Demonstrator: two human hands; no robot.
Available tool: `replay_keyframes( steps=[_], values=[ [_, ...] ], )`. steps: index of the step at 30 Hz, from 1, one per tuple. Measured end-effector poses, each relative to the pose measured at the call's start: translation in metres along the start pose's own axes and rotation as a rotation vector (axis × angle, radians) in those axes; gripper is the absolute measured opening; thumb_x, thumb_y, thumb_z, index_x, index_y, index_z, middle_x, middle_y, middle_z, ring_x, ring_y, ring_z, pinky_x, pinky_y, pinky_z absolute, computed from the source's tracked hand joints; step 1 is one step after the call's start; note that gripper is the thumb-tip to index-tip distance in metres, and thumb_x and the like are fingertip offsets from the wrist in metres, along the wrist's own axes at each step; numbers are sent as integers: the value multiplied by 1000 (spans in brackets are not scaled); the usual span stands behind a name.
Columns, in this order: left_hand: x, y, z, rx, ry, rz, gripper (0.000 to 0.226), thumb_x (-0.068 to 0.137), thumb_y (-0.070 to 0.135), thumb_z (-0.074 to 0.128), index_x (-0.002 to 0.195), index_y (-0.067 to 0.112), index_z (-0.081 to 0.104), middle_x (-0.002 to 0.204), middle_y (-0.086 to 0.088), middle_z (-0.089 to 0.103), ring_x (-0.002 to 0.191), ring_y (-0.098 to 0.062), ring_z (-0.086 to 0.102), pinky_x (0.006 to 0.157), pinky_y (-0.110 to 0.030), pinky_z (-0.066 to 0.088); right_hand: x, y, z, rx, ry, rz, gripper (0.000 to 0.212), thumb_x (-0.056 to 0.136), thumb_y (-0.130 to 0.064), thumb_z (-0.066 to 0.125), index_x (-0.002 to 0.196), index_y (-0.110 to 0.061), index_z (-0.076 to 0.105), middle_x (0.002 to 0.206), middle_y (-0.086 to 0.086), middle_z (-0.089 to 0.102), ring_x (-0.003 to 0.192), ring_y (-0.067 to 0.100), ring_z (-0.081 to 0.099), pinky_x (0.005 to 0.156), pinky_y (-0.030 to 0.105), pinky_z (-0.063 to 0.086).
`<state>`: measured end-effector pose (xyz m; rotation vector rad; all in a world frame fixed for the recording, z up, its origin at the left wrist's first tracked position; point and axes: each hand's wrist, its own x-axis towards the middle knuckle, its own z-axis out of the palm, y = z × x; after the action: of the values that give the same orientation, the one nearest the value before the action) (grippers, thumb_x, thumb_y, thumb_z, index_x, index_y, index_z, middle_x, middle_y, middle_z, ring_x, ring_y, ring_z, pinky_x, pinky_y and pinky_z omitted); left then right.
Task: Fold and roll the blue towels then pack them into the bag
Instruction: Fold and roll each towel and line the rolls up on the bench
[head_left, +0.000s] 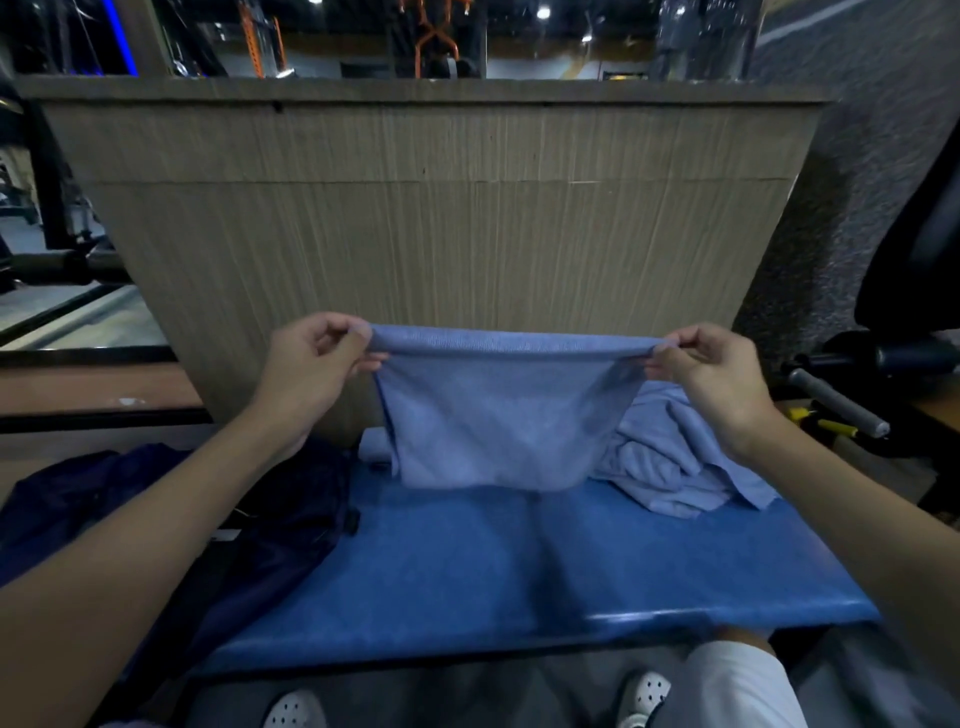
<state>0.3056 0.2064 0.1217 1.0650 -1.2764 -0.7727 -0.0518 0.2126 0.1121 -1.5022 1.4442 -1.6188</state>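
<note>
Towel (498, 415) hangs stretched above the desk (519, 561), its top corners pinched between thumb and fingers of left hand (311, 364) and right hand (711, 374); more towels (670, 457) lie crumpled behind it.

The towel (493, 415) at mid-frame is soft, matt, finely knit cloth, like the crumpled heap of towels (670, 457) to its right. The bench (519, 561) has a grained blue cover, glossy along its near edge. The bag (270, 519) at lower left is thin, dark, faintly shiny fabric. The panel (441, 218) behind shows matt, streaked wood grain.
</note>
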Motion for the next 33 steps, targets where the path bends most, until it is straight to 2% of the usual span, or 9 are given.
replay_keyframes(
  steps=[3,7,12,17,21,26,28,30,33],
  values=[
    [-11,-16,-2,55,-7,-93,22,101,12,49,90,9,68,86,-11,71,77,-17,71,71,-22,57,-9,17,3,-73,-26,39,12,90,1,60,79,-3,60,79,18,67,74,20,64,75,31,54],
    [-41,-76,-9,257,-147,-302,27,100,6,46,87,3,68,81,-23,72,72,-25,72,65,-24,58,-38,64,6,-289,-245,180,14,86,1,63,72,-2,62,74,24,66,72,25,60,70,38,51],
    [-84,-134,-13,433,-366,-500,27,99,2,44,81,1,65,67,-15,67,61,-19,71,59,-27,56,-81,107,8,-308,-449,400,14,84,9,64,71,2,62,68,18,65,61,22,60,56,23,51],
    [-89,-143,-15,491,-469,-601,23,100,10,47,91,0,64,70,-13,70,62,-24,72,55,-28,57,-93,125,3,-408,-554,416,14,85,3,63,72,1,63,60,12,64,55,14,55,50,17,43],
    [-82,-149,-15,680,-638,-557,28,101,18,47,86,5,67,74,-5,68,61,-17,70,49,-26,51,-92,138,2,-417,-595,404,16,85,3,62,69,-1,65,57,5,58,56,12,51,56,19,40],
    [-79,-178,-13,827,-717,-357,34,94,32,56,72,8,66,57,10,53,57,-9,48,64,-29,42,-94,159,16,-391,-606,399,17,84,1,66,72,-10,69,72,2,68,70,9,57,71,23,45],
    [-83,-191,-7,784,-736,-342,30,93,34,57,77,10,65,67,0,57,64,-9,51,72,-32,46,-96,169,26,-358,-614,399,20,84,5,65,76,-13,70,80,7,70,78,11,60,81,28,48],
    [-87,-206,1,741,-743,-325,21,93,30,57,93,13,70,95,-3,67,89,-13,62,92,-35,49,-99,181,38,-337,-629,415,22,85,3,66,84,-18,68,92,6,70,91,16,63,89,33,49],
    [-91,-225,10,824,-737,-253,37,96,28,54,127,10,60,132,6,51,124,-5,48,110,-31,36,-101,202,53,-436,-684,384,25,88,-13,68,111,-25,64,113,-2,65,108,17,61,97,32,48]
  ],
)
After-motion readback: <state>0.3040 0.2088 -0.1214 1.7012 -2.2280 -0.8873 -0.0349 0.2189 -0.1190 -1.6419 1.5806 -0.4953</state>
